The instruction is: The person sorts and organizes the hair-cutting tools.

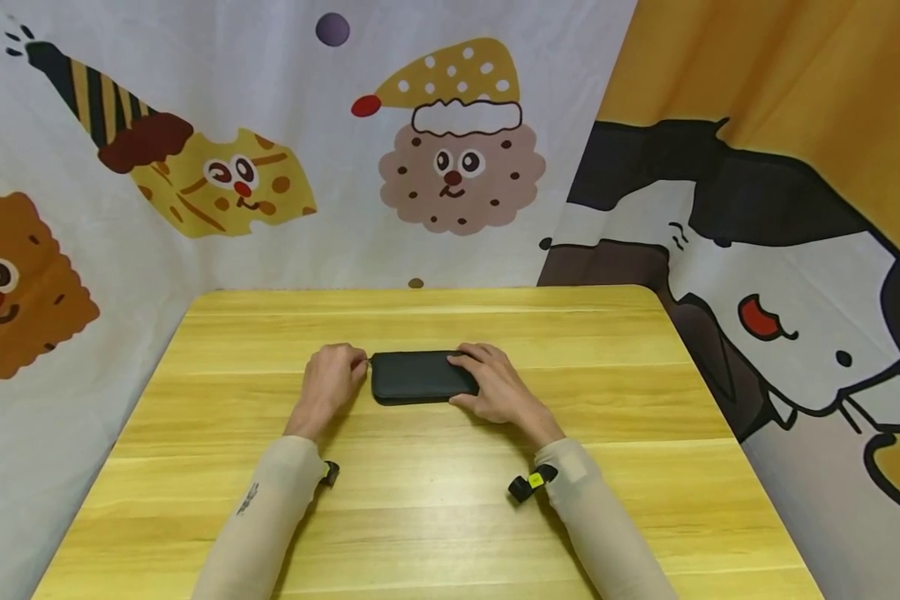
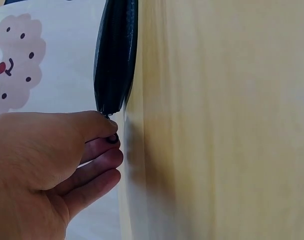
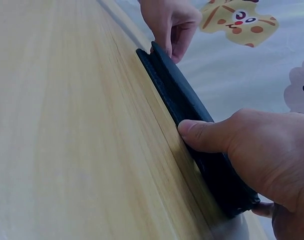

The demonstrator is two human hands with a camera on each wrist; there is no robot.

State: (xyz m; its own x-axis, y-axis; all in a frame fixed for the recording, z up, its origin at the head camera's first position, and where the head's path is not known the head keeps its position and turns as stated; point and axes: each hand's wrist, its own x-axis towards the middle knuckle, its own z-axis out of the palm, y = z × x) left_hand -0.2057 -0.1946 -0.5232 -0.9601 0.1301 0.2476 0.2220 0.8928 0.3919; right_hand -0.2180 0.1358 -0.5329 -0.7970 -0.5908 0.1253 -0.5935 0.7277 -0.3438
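Observation:
A black zip-around wallet (image 1: 417, 377) lies flat near the middle of the table, its long side running left to right. At its left end, my left hand (image 1: 332, 377) pinches the small dark zipper pull (image 2: 112, 138) between thumb and finger. The other fingers of that hand are curled below in the left wrist view. My right hand (image 1: 497, 387) grips the wallet's right end, thumb along the near edge and fingers across the top and far side. In the right wrist view the near edge of the wallet (image 3: 184, 102) shows a groove between its two covers.
The wood-patterned table (image 1: 420, 517) stretches around both forearms. Behind it hangs a white cloth (image 1: 270, 67) printed with cartoon food, and a cartoon-printed curtain (image 1: 795, 75) borders the right side. Each wrist wears a small black camera mount (image 1: 523, 487).

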